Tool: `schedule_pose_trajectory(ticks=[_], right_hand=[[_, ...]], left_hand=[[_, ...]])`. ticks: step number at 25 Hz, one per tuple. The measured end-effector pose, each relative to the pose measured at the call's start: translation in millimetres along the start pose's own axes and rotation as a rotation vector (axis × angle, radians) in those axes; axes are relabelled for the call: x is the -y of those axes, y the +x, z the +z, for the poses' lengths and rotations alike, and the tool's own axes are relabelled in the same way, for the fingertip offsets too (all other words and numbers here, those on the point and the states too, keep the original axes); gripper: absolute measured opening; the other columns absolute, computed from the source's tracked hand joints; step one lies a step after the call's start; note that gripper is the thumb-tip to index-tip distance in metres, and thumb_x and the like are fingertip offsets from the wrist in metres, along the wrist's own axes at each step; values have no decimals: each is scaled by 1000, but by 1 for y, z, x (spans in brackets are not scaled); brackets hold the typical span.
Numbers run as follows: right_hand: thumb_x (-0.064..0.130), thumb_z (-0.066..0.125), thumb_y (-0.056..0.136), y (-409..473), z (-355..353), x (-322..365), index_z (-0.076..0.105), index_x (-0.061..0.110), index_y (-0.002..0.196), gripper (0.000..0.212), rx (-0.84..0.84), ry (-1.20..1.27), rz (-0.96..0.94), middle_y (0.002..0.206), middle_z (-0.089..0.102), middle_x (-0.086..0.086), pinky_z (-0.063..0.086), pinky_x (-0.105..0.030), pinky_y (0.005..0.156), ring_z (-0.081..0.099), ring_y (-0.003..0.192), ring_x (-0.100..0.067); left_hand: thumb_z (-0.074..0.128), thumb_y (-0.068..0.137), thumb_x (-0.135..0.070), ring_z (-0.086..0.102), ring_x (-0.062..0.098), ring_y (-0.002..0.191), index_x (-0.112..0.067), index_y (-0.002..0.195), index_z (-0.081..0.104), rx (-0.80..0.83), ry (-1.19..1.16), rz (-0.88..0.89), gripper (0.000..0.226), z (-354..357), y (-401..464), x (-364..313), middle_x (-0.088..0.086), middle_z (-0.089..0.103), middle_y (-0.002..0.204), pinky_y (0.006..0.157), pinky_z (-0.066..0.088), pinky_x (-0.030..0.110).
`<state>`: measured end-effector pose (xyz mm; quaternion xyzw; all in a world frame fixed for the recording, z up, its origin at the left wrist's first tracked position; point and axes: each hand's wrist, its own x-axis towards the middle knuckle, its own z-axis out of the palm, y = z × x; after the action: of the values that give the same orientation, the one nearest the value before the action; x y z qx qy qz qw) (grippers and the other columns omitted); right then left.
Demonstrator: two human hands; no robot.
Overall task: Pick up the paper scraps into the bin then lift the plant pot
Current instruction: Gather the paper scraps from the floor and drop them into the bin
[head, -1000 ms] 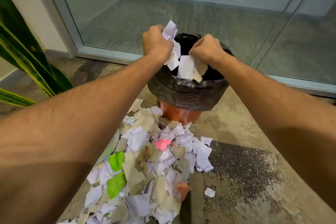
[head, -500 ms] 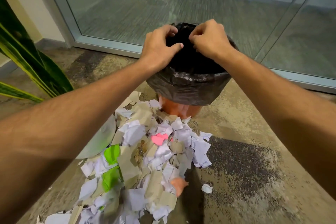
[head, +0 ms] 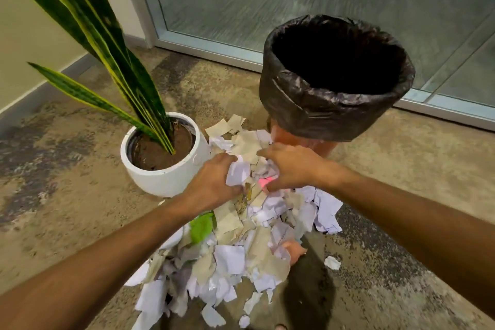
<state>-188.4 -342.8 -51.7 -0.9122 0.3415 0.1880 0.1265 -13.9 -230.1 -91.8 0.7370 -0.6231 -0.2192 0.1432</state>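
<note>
A heap of torn paper scraps (head: 241, 244), white, beige, green and pink, lies on the floor between the pot and the bin. The orange bin (head: 334, 104), lined with a black bag, stands at the back right with its mouth open. A white plant pot (head: 166, 177) with long striped green leaves stands to the left of the heap. My left hand (head: 214, 185) and my right hand (head: 289, 166) are both down on the far end of the heap. Their fingers curl into the scraps and press them together from either side.
A glass door with a metal frame (head: 214, 47) runs behind the bin. A wall (head: 26, 43) stands at the left. One stray white scrap (head: 332, 262) lies apart on the stained concrete floor at the right of the heap.
A second ago both hands held scraps over the bin, then dropped them in. Both have since come down to the heap and closed on more scraps. The view tilted left, showing the pot.
</note>
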Motion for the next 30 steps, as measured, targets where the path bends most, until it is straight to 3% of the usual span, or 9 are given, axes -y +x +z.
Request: schedule_pose_trajectory(ticks=[2,5,8,12,17,21,24,27,30], right_hand=[[58,78,67,4,29,-6,10,42,151,109,117,-37,-2,161,12,-4,43,-47,104,33,140,-35],[53,81,67,11,60,-1,3,49,148,113,114,-76,-54,163,-6,-1,44,-49,103,20,145,-38],[34,73,81,14,74,13,21,43,147,85,60,-133,-109,161,10,-5,48,-42,96,31,138,-34],[9,54,89,17,68,20,56,24,129,42,-105,-145,-193,129,53,-7,45,-31,74,58,106,-30],[3,59,82,22,30,1,72,22,111,37,-226,-23,-146,110,70,-2,46,-29,79,62,101,-22],[3,62,76,22,15,-5,75,16,95,26,-100,-32,-110,95,73,-4,54,-34,76,63,89,-23],[3,60,72,20,27,6,74,12,88,23,21,-69,-169,87,72,-6,48,-30,67,59,82,-23],[4,61,73,15,40,19,74,13,87,21,117,-58,-229,88,71,-7,42,-29,65,54,79,-22],[6,62,74,14,27,21,75,16,89,22,50,-47,-241,90,72,-5,47,-31,69,57,81,-23]], left_hand=[[77,70,-47,37,29,128,-16,142,32,74,37,-77,90,16,-12,7,9,34,145,104,36,36],[77,63,-58,22,34,137,-26,147,18,122,23,-232,107,36,-25,9,6,13,155,108,33,45],[78,63,-55,27,37,133,-30,147,17,200,97,-263,107,50,-31,9,9,18,152,105,37,47],[75,71,-23,53,32,115,-21,134,43,189,56,-191,71,56,-34,14,10,45,132,93,46,37],[63,71,2,57,28,104,-19,114,62,89,-28,-176,47,54,-33,28,7,56,114,76,43,27],[64,69,2,58,26,101,-24,107,67,68,-67,-193,46,53,-31,33,6,62,106,75,44,28],[72,69,-11,58,24,107,-26,118,62,164,-21,-196,53,53,-33,37,3,62,113,82,47,29],[77,67,-28,57,26,109,-30,136,44,312,75,-156,76,54,-37,37,3,50,123,88,49,35],[73,69,-21,55,32,111,-30,140,39,396,170,-73,79,60,-37,34,6,44,126,87,50,37]])
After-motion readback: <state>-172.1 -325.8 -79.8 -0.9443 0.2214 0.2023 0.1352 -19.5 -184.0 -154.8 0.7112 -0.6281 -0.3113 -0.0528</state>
